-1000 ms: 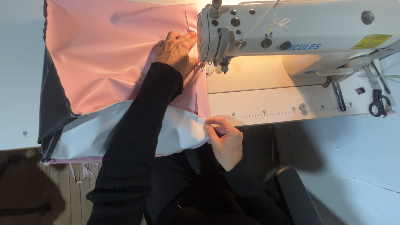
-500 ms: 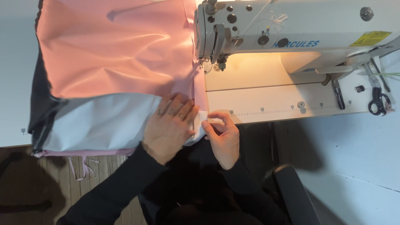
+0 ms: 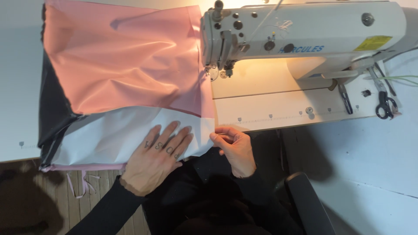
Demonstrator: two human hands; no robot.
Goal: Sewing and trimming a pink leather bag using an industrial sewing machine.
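A large piece of fabric lies on the sewing table, with a pink panel (image 3: 126, 65) on top, a white panel (image 3: 113, 135) nearer me and a black part (image 3: 52, 109) at the left. My left hand (image 3: 156, 159) rests flat, fingers spread, on the white panel near the table's front edge. My right hand (image 3: 235, 148) pinches the fabric's right front corner between thumb and fingers. The pink edge runs up to the needle area (image 3: 217, 72) of a cream industrial sewing machine (image 3: 305, 39).
Black-handled scissors (image 3: 385, 104) lie at the table's right end, beside another tool (image 3: 346, 98). A ruler strip (image 3: 283, 116) runs along the table's front edge. A dark chair arm (image 3: 305, 200) is at my lower right; wooden floor (image 3: 65, 200) shows at lower left.
My left hand came back from the needle area to the front edge and now lies flat on the white panel. The fabric has shifted and spread slightly. My right hand stayed at the corner.
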